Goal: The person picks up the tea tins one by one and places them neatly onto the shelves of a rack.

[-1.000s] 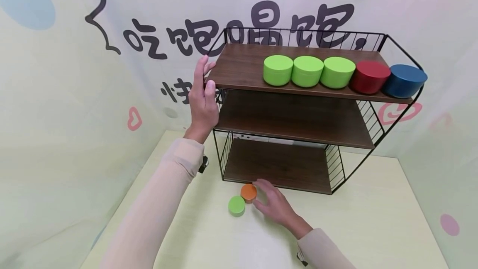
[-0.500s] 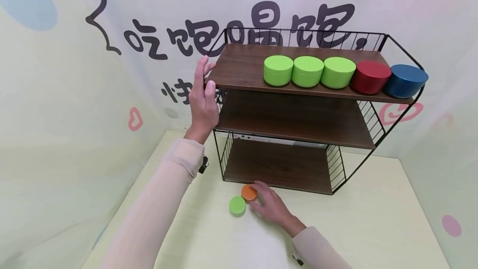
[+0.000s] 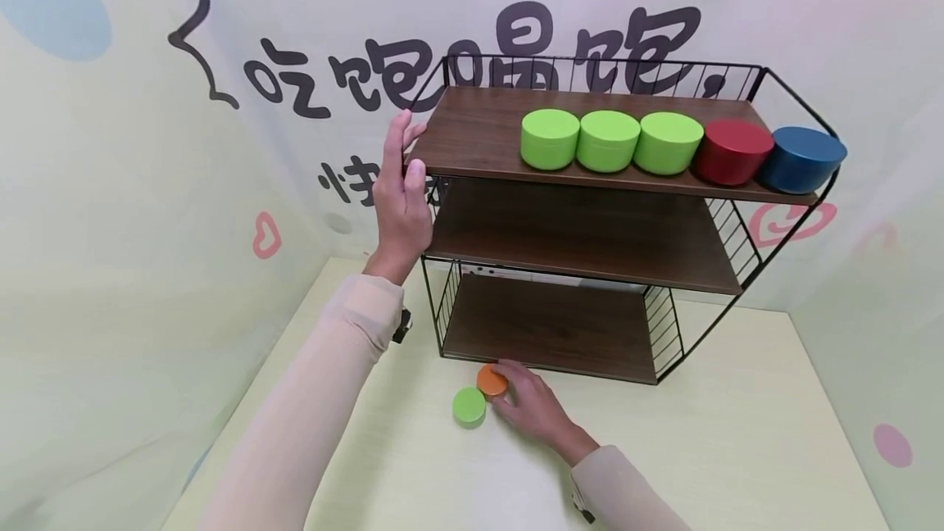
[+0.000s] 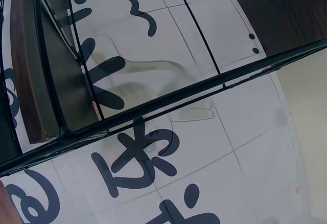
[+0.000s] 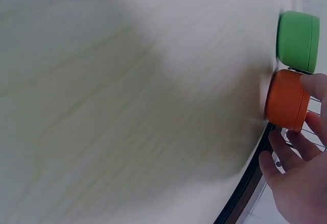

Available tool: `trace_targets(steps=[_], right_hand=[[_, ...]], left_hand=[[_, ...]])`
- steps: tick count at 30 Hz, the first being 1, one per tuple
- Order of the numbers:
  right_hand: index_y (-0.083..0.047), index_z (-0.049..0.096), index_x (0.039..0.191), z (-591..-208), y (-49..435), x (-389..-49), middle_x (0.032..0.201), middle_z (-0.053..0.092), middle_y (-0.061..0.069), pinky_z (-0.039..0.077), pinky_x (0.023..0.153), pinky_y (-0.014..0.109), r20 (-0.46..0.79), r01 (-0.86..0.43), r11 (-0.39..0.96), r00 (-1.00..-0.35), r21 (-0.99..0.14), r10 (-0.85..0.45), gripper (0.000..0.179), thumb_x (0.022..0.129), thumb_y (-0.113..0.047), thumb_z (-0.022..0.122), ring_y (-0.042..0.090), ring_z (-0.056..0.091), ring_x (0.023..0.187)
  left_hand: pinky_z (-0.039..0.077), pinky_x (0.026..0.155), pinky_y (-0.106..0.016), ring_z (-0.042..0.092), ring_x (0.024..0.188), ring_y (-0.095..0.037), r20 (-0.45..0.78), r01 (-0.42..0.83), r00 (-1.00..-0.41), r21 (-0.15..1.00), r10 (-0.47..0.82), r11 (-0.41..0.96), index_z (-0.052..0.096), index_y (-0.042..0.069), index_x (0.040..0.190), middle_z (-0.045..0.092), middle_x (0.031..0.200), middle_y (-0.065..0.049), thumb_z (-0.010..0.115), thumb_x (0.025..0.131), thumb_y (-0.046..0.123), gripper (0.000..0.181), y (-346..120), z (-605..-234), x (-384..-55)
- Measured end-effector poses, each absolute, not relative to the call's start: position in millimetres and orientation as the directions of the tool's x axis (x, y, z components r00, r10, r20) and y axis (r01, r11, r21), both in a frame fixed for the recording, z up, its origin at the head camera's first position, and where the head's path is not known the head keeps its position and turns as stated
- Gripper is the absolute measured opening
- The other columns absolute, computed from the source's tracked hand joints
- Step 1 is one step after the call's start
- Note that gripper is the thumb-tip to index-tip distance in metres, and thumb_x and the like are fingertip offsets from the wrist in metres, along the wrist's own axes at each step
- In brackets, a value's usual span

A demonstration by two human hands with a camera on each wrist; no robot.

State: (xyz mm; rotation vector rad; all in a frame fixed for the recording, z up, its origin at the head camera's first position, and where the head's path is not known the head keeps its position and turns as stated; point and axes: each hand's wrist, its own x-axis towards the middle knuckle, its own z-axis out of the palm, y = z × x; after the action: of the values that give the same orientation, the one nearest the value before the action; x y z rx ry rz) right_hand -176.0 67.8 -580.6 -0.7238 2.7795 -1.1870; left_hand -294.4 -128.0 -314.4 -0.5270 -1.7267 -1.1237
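My left hand (image 3: 402,211) grips the upper left side of a black wire shelf rack (image 3: 590,265) with dark wood boards; the left wrist view shows only a bit of that hand at its edge. Down on the table, an orange round tin (image 3: 492,382) stands in front of the bottom board. My right hand (image 3: 537,410) pinches it from the right between thumb and fingers, and the right wrist view shows the thumb at the lid of the orange tin (image 5: 286,101). Touching it at the front left is a green round tin (image 3: 469,406).
Along the top board's front edge stand three green tins (image 3: 606,142), a red tin (image 3: 733,152) and a blue tin (image 3: 801,161). The pale table (image 3: 737,441) reaches to printed cloth walls (image 3: 184,187) at the back and sides.
My right hand has moved slightly left, and its thumb and fingers have closed on the orange tin. The left hand has stayed in place on the rack.
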Motion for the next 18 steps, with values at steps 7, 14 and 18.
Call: trace_targets(steps=[7, 14, 18], right_hand=[[-0.007, 0.060, 0.133, -583.9, 65.3, -177.7, 0.138, 0.058, 0.013, 0.043, 0.104, 0.046, 0.165, -0.405, 0.604, -0.896, -0.686, -0.413, 0.048, 0.089, -0.019, 0.074, 0.032, 0.055, 0.127], [-0.005, 0.062, 0.131, -583.7, 64.1, -177.4, 0.135, 0.060, 0.013, 0.045, 0.102, 0.046, 0.186, -0.415, 0.607, -0.895, -0.678, -0.405, 0.047, 0.088, -0.019, 0.075, 0.032, 0.057, 0.125], [-0.006, 0.062, 0.131, -583.5, 64.4, -177.7, 0.134, 0.060, 0.012, 0.045, 0.102, 0.044, 0.190, -0.420, 0.610, -0.894, -0.672, -0.406, 0.047, 0.088, -0.021, 0.076, 0.030, 0.057, 0.124]], left_hand=[[0.031, 0.061, -0.034, 0.059, 0.118, -0.016, 0.890, 0.759, -0.435, 0.446, -0.141, 0.475, 0.045, 0.006, 0.145, 0.063, 0.132, -0.011, 0.034, 0.096, 0.026, 0.053, -128.7, -314.5, -293.7], [0.028, 0.058, -0.032, 0.062, 0.110, -0.021, 0.892, 0.761, -0.430, 0.443, -0.142, 0.474, 0.045, 0.006, 0.144, 0.063, 0.131, -0.013, 0.034, 0.097, 0.025, 0.053, -128.6, -314.2, -293.4], [0.028, 0.058, -0.031, 0.063, 0.108, -0.022, 0.892, 0.759, -0.431, 0.442, -0.139, 0.478, 0.045, 0.006, 0.144, 0.063, 0.132, -0.012, 0.034, 0.097, 0.025, 0.052, -128.4, -314.1, -293.3]])
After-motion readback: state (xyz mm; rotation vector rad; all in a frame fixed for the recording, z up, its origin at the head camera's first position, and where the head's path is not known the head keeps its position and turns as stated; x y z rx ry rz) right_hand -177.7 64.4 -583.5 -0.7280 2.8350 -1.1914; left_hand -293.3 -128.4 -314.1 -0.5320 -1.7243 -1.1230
